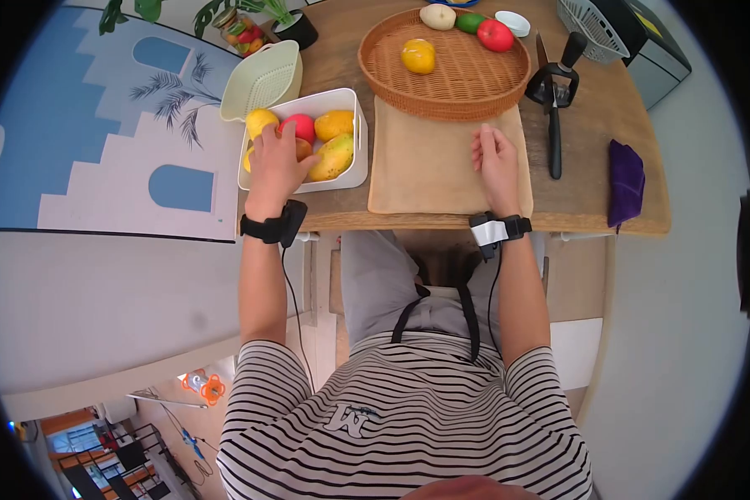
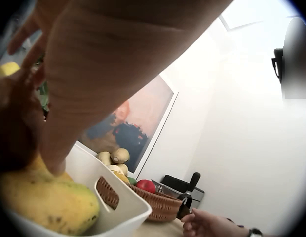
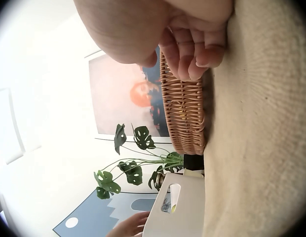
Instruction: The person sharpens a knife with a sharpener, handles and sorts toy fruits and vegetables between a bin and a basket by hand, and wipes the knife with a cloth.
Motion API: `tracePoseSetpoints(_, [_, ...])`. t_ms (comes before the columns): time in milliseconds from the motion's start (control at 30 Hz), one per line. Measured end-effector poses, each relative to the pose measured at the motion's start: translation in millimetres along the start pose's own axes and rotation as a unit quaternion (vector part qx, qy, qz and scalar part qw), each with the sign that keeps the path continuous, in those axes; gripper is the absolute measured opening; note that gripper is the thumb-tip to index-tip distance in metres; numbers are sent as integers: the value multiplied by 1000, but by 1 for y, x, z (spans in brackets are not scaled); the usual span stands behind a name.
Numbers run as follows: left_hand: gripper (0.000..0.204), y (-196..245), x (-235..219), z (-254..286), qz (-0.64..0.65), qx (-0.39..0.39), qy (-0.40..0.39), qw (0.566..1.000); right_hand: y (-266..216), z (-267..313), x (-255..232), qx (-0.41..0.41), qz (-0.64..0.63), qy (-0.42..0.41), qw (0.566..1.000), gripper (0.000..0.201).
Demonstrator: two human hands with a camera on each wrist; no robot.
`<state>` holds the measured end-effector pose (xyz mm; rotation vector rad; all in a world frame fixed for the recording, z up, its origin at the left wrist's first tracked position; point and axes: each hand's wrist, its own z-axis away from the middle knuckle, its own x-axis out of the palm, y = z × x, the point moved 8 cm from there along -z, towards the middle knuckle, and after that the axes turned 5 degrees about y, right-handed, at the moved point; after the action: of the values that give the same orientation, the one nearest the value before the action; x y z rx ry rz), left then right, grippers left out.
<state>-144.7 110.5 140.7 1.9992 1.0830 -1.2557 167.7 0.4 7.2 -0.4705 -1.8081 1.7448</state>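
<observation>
My left hand (image 1: 277, 167) reaches down into a white plastic bin (image 1: 361, 158), its thumb and fingers spread about a reddish-brown fruit (image 1: 305, 149). Its thumb tip lies right at a speckled yellow-green fruit (image 2: 54, 202), shaped like a papaya, in the left wrist view. I cannot tell whether the fingers grip the brown fruit. A pinkish-red fruit (image 1: 302, 127), a lemon-yellow fruit (image 1: 261, 122) and an orange-yellow fruit (image 1: 335, 125) lie around the fingers. My right hand (image 1: 497, 164) rests on the tan cutting board (image 1: 425, 171), fingers loosely curled, holding nothing.
Behind the board sits a round wicker basket (image 1: 467, 75) with a yellow fruit, a red tomato (image 1: 495, 35) and other produce. To the right are a black-handled knife (image 1: 555, 146), a black stand (image 1: 558, 87) and a purple cloth (image 1: 626, 183). A pale green colander (image 1: 262, 82) leans behind the bin.
</observation>
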Motion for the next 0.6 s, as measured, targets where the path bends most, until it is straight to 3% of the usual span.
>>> tracePoseSetpoints(100, [59,-9,17,9,-14,-3,-45,999,2,0,-1,1,-6,11,1000,31])
tracePoseSetpoints(300, [55,14,-4,-3,35,-7,53,998,1,-1,1,-11,2,6,1000,30])
tracePoseSetpoints(333, [52,29,-17,-8,103,7,110,989,1,0,1,-11,1,7,1000,30])
tracePoseSetpoints(367, [49,44,-29,-10,169,18,164,972,1,1,1,-9,2,7,1000,30])
tracePoseSetpoints(433, [44,98,-32,-15,302,56,148,940,2,2,1,-6,14,8,1000,32])
tracePoseSetpoints(500, [36,139,24,-13,448,31,54,892,5,-2,0,-7,29,10,1000,33])
tracePoseSetpoints(567, [32,176,87,-9,652,-85,-108,746,2,-6,-6,-76,46,25,996,35])
tracePoseSetpoints(600, [32,186,108,-10,656,-83,-107,742,-3,-4,-7,-79,50,27,995,35])
